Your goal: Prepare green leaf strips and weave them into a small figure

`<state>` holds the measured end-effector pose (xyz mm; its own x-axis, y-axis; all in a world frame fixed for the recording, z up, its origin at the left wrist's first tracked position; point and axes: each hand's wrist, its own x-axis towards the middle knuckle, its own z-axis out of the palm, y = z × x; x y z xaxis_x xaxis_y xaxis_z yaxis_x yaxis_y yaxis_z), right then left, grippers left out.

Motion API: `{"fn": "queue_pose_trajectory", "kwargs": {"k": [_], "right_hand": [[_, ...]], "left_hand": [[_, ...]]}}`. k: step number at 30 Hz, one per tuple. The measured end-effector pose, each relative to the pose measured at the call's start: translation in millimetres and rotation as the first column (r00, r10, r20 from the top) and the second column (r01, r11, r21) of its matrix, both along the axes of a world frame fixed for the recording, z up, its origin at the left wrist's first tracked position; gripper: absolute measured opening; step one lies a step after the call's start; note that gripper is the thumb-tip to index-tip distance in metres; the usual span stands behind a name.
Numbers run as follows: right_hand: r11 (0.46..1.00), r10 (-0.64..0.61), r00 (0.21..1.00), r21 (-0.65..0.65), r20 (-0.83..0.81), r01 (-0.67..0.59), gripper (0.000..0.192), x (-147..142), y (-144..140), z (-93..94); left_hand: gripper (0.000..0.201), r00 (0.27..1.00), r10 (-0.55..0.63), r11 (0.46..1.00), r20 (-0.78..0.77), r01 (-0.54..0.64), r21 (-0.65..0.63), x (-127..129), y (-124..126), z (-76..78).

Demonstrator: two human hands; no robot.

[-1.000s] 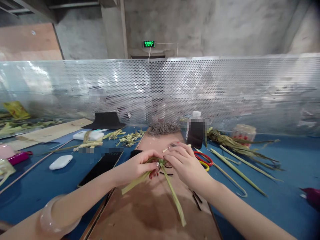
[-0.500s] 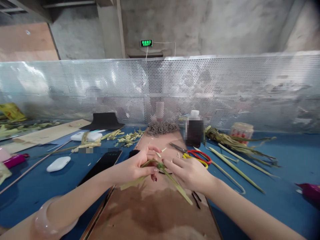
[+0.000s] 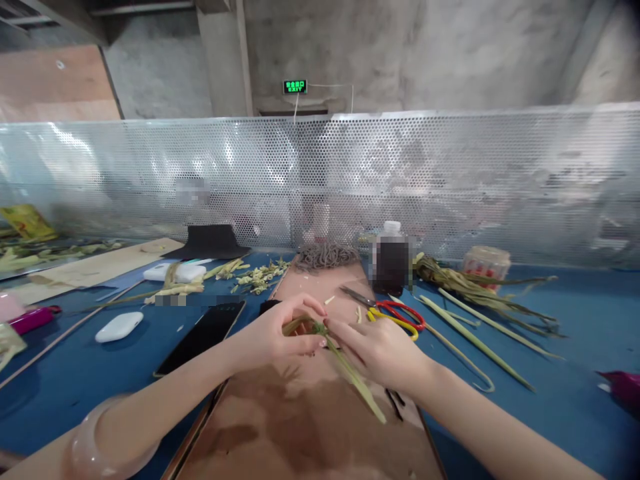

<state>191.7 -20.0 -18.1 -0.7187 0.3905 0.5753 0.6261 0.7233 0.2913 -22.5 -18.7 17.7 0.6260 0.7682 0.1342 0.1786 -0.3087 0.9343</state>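
Above the brown board point(image 3: 295, 427), my left hand point(image 3: 285, 333) is curled round green plant-leaf strips point(image 3: 361, 385), with its thumb at a small green knot point(image 3: 319, 328) in them. My right hand point(image 3: 377, 347) pinches the same piece from the other side, fingertips close to the knot. One long pale strip hangs down from between the hands towards me. Part of the piece is hidden by my fingers. Scissors point(image 3: 397, 315) with red and yellow handles lie just beyond my right hand.
A black phone point(image 3: 203, 339) and a white case point(image 3: 119, 327) lie left on the blue table. Cut leaf bits point(image 3: 257, 275), a heap of grey cord point(image 3: 326, 256) and a dark bottle point(image 3: 391, 263) stand farther back. Long leaf stalks point(image 3: 480, 343) lie right.
My left fingers have closed in around the knot, and my right fingers have shifted slightly. The pale strip at the left of the hands no longer shows. The view has moved a little.
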Motion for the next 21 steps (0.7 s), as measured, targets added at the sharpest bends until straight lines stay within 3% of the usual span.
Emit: {"fn": "queue_pose_trajectory", "kwargs": {"k": [4,9,13,21], "right_hand": [[0.995,-0.09,0.996,-0.036,0.001,0.09,0.017,-9.3,-4.2,-6.0],[0.999,-0.024,0.998,-0.035,0.052,0.026,0.014,-6.3,-4.8,-0.1],[0.998,-0.003,0.988,-0.054,0.153,0.011,0.011,-2.0,-4.7,7.8],[0.996,0.004,0.972,0.083,0.234,-0.024,0.014,0.5,-4.0,11.0]], "left_hand": [[0.026,0.992,0.106,0.992,-0.062,-0.101,0.072,3.1,1.7,-4.0],[0.021,0.997,0.04,0.999,-0.066,-0.042,-0.019,2.4,2.9,-4.0],[0.018,0.994,0.021,1.0,-0.106,-0.022,-0.006,3.3,1.0,-1.7],[0.014,0.979,-0.039,0.999,-0.202,0.036,-0.017,3.0,-1.1,1.7]]}}
